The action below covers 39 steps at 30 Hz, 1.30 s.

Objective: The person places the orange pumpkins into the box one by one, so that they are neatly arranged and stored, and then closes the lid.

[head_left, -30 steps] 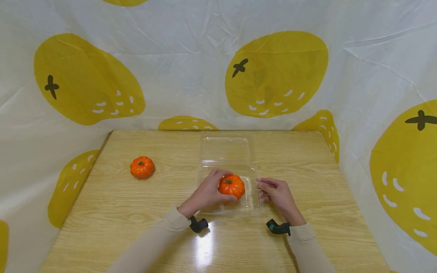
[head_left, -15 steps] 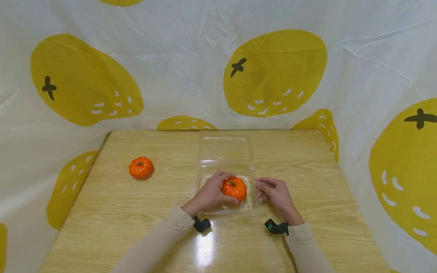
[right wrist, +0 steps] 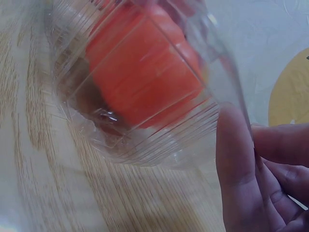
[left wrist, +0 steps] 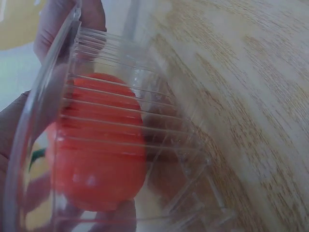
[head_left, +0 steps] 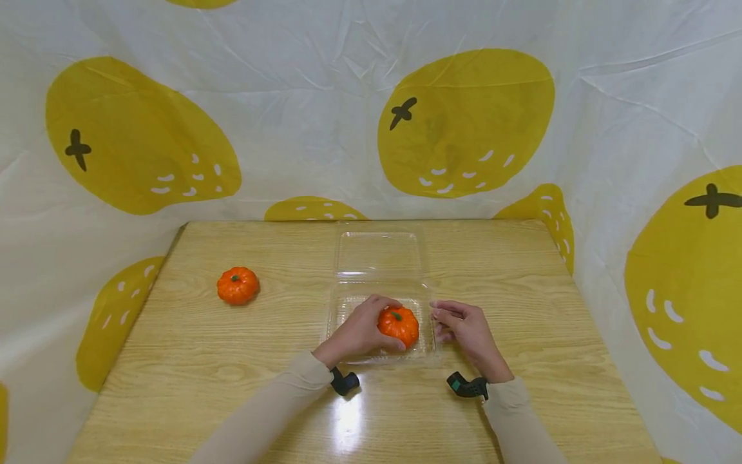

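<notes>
My left hand grips an orange toy pumpkin with a green stem, fingers behind it and thumb in front. The pumpkin is inside the base of a clear plastic clamshell container. Through the ribbed clear wall, the left wrist view shows the pumpkin low in the base. With thumb and finger my right hand pinches the container's right rim; the right wrist view shows the rim between the thumb and finger of that hand. The container's lid lies folded back, away from me.
A second orange toy pumpkin sits on the wooden table to the left of the container. White cloth printed with yellow fruit hangs behind the table and at both sides.
The left hand has moved slightly right and toward me, lowering the pumpkin in the container base. The right hand has kept its pinch on the rim.
</notes>
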### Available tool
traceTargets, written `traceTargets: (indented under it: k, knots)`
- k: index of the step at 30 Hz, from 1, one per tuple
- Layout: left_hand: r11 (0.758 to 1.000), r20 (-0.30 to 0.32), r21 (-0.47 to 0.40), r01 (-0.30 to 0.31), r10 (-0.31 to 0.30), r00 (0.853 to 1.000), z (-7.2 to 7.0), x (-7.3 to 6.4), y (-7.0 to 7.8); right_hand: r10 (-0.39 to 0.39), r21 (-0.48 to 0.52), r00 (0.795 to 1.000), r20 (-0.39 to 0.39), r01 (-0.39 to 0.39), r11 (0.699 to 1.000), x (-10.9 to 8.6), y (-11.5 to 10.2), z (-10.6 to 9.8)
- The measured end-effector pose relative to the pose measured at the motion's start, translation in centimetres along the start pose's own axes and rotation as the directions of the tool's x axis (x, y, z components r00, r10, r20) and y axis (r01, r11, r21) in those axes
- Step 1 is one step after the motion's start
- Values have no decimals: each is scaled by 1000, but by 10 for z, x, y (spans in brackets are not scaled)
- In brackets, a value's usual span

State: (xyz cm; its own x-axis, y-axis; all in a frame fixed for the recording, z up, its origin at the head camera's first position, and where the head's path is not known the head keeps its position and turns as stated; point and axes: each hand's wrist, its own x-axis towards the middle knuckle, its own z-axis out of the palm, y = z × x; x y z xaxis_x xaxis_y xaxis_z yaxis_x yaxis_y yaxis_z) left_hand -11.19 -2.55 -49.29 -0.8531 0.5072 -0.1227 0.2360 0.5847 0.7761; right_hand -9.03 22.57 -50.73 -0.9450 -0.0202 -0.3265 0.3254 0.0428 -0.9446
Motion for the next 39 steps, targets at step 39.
traceTargets:
  k: [39]
  knots:
    - [986,-27,-160,-39,35,999,-17,-10,-1,-23,-32,1000,3,23,999,0,4,1]
